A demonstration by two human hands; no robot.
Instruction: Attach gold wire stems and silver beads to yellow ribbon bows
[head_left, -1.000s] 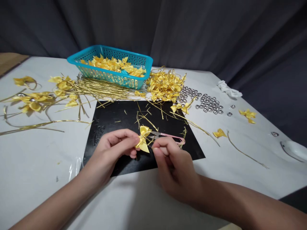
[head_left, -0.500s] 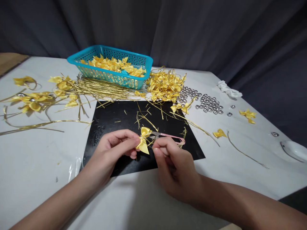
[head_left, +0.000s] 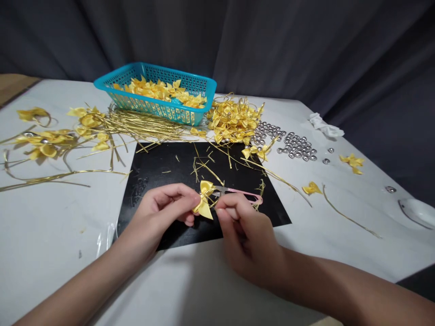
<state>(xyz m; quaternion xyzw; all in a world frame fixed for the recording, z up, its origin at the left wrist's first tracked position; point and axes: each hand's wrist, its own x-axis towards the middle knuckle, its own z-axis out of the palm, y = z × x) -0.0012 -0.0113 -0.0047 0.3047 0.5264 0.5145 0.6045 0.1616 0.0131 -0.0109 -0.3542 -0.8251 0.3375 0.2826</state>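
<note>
A yellow ribbon bow (head_left: pixel 205 206) is pinched between the thumb and fingers of my left hand (head_left: pixel 168 210), above a black mat (head_left: pixel 183 235). Thin gold cord (head_left: pixel 213 200) loops out from the bow's middle toward my right hand (head_left: pixel 243 226). The thumb and index finger of that hand are pressed together on the cord, close to the bow's right side. Just behind my right hand, pink-handled scissors (head_left: pixel 256 198) lie on the mat with their blades pointing left. My left fingertips partly cover the bow.
Behind the mat stands a blue basket (head_left: pixel 156 102) of yellow bows. Gold cords (head_left: pixel 146 127) lie before it, with a pile of corded bows (head_left: pixel 234 120) beside it. Silver beads (head_left: pixel 297 147) are spread at the right. More bows (head_left: pixel 47 142) lie left. A white object (head_left: pixel 418 212) sits far right.
</note>
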